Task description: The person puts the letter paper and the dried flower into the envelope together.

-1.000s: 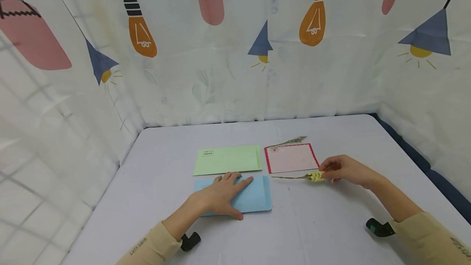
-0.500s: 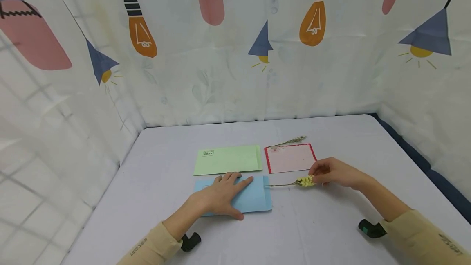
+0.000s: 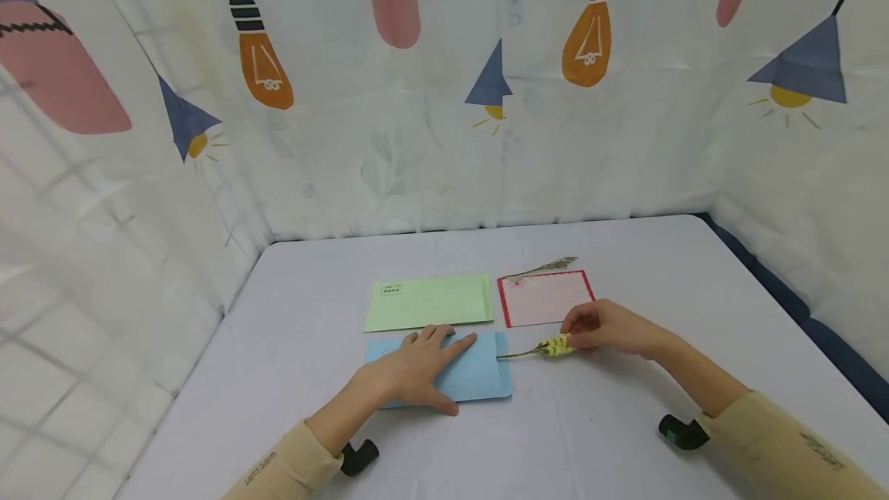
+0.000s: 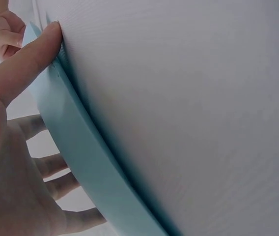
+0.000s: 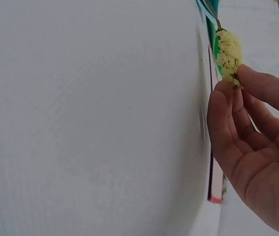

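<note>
A light blue envelope [image 3: 479, 380] lies on the table, its flap end toward the right. Across it my left hand [image 3: 420, 369] rests with fingers spread, the thumb reaching over the near edge; the left wrist view shows the thumb on the envelope [image 4: 88, 147]. My right hand [image 3: 611, 328] pinches a sprig of yellow flowers [image 3: 556, 345] by its bloom end between thumb and fingers. The sprig's stem points left, its tip overlapping the envelope's right end. In the right wrist view the yellow bloom [image 5: 229, 54] shows at the fingertips.
Behind the blue envelope lies a green envelope [image 3: 430, 303]. To its right is a pink card with a red border [image 3: 545, 299], and a thin dried sprig [image 3: 552, 265] lies along the card's far edge. A white cloth covers the table [image 3: 312, 292].
My right hand has moved left and a little nearer, carrying the yellow flower sprig from beside the pink card to the blue envelope's right end. My left hand has stayed in place.
</note>
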Demonstrator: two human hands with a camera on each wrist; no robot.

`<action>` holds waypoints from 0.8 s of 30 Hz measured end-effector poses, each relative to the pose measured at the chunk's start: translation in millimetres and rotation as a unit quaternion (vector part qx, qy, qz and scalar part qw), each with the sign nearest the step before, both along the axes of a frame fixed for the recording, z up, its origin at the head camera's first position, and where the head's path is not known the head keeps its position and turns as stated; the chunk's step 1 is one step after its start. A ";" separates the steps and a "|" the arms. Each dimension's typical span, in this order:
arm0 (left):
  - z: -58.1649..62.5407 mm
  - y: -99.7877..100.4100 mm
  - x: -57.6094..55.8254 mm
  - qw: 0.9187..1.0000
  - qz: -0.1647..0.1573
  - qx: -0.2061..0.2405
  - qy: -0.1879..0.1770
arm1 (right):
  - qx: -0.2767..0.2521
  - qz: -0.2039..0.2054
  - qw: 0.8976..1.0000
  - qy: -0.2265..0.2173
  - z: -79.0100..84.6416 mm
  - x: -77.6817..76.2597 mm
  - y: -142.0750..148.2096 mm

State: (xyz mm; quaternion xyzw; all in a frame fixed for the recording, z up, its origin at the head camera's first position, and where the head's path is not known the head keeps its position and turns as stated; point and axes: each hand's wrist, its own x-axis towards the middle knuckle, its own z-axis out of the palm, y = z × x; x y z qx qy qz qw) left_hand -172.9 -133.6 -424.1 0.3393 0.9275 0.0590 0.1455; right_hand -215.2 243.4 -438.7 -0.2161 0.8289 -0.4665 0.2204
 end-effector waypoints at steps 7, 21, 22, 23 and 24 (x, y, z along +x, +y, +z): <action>0.1 -0.2 -0.3 1.000 0.002 -0.001 -0.001 | -0.001 -0.006 1.000 0.009 -1.7 0.4 -12.3; 0.7 0.2 0.9 1.000 0.007 0.000 -0.006 | -0.011 0.002 1.000 0.014 -2.1 2.2 -33.8; 0.9 0.3 0.9 1.000 0.007 0.000 -0.006 | -0.012 0.004 1.000 0.014 -2.2 2.2 -36.0; 0.9 0.3 0.8 1.000 0.006 -0.001 -0.006 | -0.014 0.006 1.000 0.012 -2.3 2.1 -38.3; 1.1 0.3 0.8 1.000 0.006 -0.001 -0.006 | -0.017 0.009 1.000 0.011 -2.1 2.2 -40.6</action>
